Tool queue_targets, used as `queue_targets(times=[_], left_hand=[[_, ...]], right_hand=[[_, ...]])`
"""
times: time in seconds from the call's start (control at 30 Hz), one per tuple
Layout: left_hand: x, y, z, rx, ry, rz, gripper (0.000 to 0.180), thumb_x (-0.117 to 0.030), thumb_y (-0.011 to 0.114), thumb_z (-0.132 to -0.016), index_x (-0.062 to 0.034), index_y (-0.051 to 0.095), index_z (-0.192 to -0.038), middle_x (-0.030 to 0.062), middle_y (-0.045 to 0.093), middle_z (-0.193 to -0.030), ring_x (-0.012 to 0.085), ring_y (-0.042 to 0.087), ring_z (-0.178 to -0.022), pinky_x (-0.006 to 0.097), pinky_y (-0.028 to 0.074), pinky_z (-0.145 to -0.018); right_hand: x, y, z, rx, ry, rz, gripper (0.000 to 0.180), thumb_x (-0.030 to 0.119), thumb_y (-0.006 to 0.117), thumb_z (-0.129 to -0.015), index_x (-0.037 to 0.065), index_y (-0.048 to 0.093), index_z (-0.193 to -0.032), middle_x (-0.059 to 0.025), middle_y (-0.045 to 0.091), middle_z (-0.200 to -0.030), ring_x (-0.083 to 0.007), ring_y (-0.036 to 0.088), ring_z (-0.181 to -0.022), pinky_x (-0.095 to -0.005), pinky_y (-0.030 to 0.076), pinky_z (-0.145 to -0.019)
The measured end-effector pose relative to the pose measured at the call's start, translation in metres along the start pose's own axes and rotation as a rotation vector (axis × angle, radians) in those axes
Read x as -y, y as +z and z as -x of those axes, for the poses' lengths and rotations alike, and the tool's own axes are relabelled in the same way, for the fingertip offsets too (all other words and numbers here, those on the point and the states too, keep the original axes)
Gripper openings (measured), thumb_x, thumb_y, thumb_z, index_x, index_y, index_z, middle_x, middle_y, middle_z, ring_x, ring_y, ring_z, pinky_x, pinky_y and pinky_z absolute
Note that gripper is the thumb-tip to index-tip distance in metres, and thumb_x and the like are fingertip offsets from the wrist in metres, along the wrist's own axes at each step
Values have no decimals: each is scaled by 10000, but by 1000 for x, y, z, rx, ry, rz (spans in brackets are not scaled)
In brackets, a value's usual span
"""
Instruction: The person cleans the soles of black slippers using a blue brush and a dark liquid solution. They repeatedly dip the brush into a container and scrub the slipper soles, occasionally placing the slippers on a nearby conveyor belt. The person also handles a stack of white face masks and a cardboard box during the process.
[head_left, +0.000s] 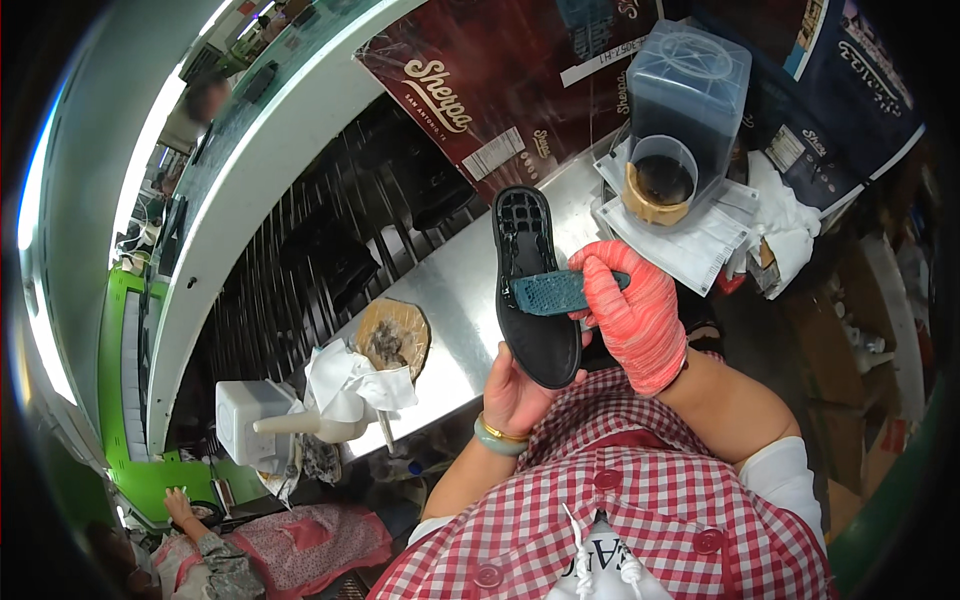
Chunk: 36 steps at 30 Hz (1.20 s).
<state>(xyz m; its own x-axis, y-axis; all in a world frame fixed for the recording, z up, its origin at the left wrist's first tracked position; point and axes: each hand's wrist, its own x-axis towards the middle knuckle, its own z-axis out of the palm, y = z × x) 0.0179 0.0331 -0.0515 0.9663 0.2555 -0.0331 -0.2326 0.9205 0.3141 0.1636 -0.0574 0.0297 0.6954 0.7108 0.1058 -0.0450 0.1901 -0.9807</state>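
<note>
A black shoe sole rests in my bare left hand, which is closed around its lower end. Its upper end shows a grid of open cells, and the rest of the upward face is smooth. My right hand, in a pinkish-red knit glove, pinches a flat teal piece with a mesh-like texture. That piece lies across the middle of the sole; whether it touches is hard to tell. I wear a gold bangle and a pale green one on the left wrist.
Beyond the metal bench edge, black soles hang over dark bars. A clear cup of dark liquid and an upturned plastic container stand at right. A brownish dish and white squeeze bottle sit left. Another person's hand shows lower left.
</note>
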Motion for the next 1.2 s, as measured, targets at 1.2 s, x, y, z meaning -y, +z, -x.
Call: queue_targets(times=[1.2], left_hand=[[-14, -7, 0, -247, -31, -56, 705, -617, 214, -906, -85, 352, -1348, 132, 460, -1310, 284, 475, -1184, 493, 402, -970]], right_hand=[[0, 7, 17, 244, 17, 236, 157, 111, 519, -884, 2, 603, -959, -91, 601, -685, -115, 582, -598, -255, 476, -572]])
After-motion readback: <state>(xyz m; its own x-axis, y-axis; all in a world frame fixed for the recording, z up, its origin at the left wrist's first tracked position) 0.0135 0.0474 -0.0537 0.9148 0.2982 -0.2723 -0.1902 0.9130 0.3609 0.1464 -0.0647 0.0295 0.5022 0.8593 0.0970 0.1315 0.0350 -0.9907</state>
